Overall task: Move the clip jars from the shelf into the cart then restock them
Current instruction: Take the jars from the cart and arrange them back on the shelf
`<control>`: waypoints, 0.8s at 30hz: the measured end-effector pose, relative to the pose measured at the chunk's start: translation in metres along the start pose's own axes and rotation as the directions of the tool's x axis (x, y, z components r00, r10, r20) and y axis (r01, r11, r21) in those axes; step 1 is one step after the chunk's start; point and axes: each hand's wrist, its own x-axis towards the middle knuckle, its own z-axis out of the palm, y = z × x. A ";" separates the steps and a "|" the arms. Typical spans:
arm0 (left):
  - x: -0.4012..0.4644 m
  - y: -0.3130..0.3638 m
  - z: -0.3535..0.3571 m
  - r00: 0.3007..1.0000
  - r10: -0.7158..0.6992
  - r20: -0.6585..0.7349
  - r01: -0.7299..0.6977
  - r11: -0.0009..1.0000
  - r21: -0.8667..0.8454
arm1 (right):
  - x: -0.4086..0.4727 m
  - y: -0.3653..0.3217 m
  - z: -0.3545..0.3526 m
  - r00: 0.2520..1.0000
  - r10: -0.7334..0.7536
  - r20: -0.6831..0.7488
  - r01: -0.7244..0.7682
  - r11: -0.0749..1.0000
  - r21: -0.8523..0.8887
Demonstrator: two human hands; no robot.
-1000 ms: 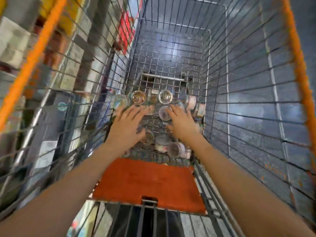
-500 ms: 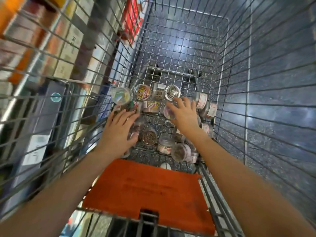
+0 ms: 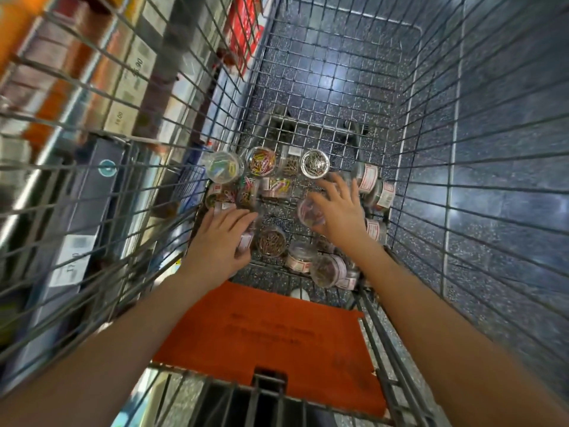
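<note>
Both hands reach among clip jars [image 3: 271, 240] in the cart [image 3: 431, 167] — left hand [image 3: 220, 241] grip released, right hand [image 3: 337, 211] grip unclear.

Cart [image 3: 431, 124]: grey wire. Flap [image 3: 277, 343]: orange. Floor [image 3: 508, 180]: dark blue, white-speckled. Jars [image 3: 261, 163]: clear, multicoloured, silver and copper clips.

We see dark blue-grey speckled terrazzo floor tiles [image 3: 498, 167] w/ pale grout lines, taking up the right side & centre. Bright glare patch of overhead light [image 3: 331, 81] reflects off the floor ahead. On the left, blurred store shelving [image 3: 92, 97] runs along the aisle: orange & brown boxed goods [image 3: 52, 87] on upper levels, white price tags [image 3: 71, 262] on the shelf edge, dark flat boxes [image 3: 89, 192] lower down. Red packs [image 3: 243, 23] farther along the aisle, top centre.
</note>
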 end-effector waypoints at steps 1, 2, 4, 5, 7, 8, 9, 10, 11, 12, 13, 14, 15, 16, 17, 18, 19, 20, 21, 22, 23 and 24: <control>-0.001 0.001 0.000 1.000 0.011 0.007 -0.011 1.000 0.001 | -0.003 -0.001 -0.003 1.000 -0.007 -0.006 0.007 1.000 0.020; -0.002 0.002 0.000 1.000 0.020 0.010 -0.020 1.000 -0.004 | -0.006 -0.003 -0.006 1.000 -0.012 -0.022 0.013 0.999 0.049; -0.003 0.004 -0.001 1.000 0.025 0.014 -0.025 1.000 -0.017 | -0.010 -0.008 -0.013 0.999 -0.007 -0.044 0.013 0.992 0.126; -0.003 0.006 -0.002 0.999 0.020 0.027 -0.020 1.000 -0.018 | -0.012 -0.012 -0.018 0.999 -0.001 -0.036 0.007 0.988 0.156; -0.005 0.009 -0.003 0.998 0.008 0.056 -0.007 1.000 -0.022 | -0.015 -0.019 -0.027 1.000 0.013 -0.004 -0.012 0.976 0.215; -0.005 0.011 -0.004 0.997 0.000 0.071 0.002 0.999 -0.032 | -0.017 -0.023 -0.031 1.000 0.023 0.016 -0.026 0.966 0.259; -0.006 0.013 -0.006 0.996 -0.012 0.087 0.016 0.999 -0.041 | -0.018 -0.027 -0.035 0.999 0.032 0.034 -0.041 0.951 0.307; -0.006 0.015 -0.007 0.994 -0.027 0.102 0.032 0.998 -0.054 | -0.019 -0.031 -0.037 0.998 0.037 0.051 -0.052 0.935 0.352; -0.005 0.017 -0.008 0.993 -0.043 0.111 0.051 0.996 -0.076 | -0.020 -0.035 -0.038 0.997 0.037 0.068 -0.061 0.919 0.390; -0.005 0.019 -0.009 0.992 -0.060 0.115 0.073 0.992 -0.107 | -0.020 -0.039 -0.039 0.995 0.036 0.088 -0.071 0.902 0.425; -0.005 0.021 -0.010 0.990 -0.078 0.114 0.094 0.986 -0.139 | -0.021 -0.043 -0.040 0.993 0.036 0.114 -0.085 0.886 0.456; -0.005 0.023 -0.011 0.989 -0.096 0.111 0.113 0.980 -0.164 | -0.022 -0.046 -0.041 0.990 0.034 0.139 -0.098 0.870 0.484; -0.005 0.025 -0.012 0.988 -0.111 0.107 0.129 0.975 -0.183 | -0.024 -0.049 -0.043 0.988 0.025 0.151 -0.099 0.859 0.503; -0.005 0.027 -0.013 0.987 -0.122 0.107 0.142 0.970 -0.199 | -0.025 -0.052 -0.042 0.988 0.012 0.153 -0.091 0.849 0.520; -0.005 0.028 -0.014 0.986 -0.128 0.108 0.150 0.964 -0.219 | -0.028 -0.055 -0.043 0.988 -0.009 0.152 -0.075 0.837 0.541; -0.005 0.029 -0.015 0.985 -0.130 0.112 0.154 0.958 -0.242 | -0.030 -0.057 -0.044 0.987 -0.032 0.155 -0.063 0.817 0.573; -0.004 0.029 -0.015 0.985 -0.130 0.114 0.156 0.951 -0.265 | -0.032 -0.059 -0.042 0.986 -0.059 0.155 -0.048 0.794 0.606; -0.004 0.030 -0.014 0.985 -0.129 0.117 0.157 0.946 -0.283 | -0.034 -0.061 -0.040 0.984 -0.086 0.159 -0.035 0.774 0.632; -0.004 0.030 -0.014 0.985 -0.126 0.119 0.157 0.942 -0.296 | -0.036 -0.063 -0.038 0.980 -0.107 0.166 -0.025 0.766 0.642; -0.004 0.031 -0.013 0.985 -0.125 0.119 0.156 0.938 -0.308 | -0.037 -0.064 -0.037 0.978 -0.119 0.171 -0.019 0.767 0.642; -0.004 0.031 -0.012 0.985 -0.124 0.117 0.155 0.935 -0.319 | -0.038 -0.064 -0.034 0.976 -0.118 0.183 -0.027 0.769 0.639; -0.005 0.031 -0.012 0.985 -0.125 0.116 0.157 0.932 -0.326 | -0.039 -0.064 -0.033 0.972 -0.113 0.206 -0.048 0.764 0.643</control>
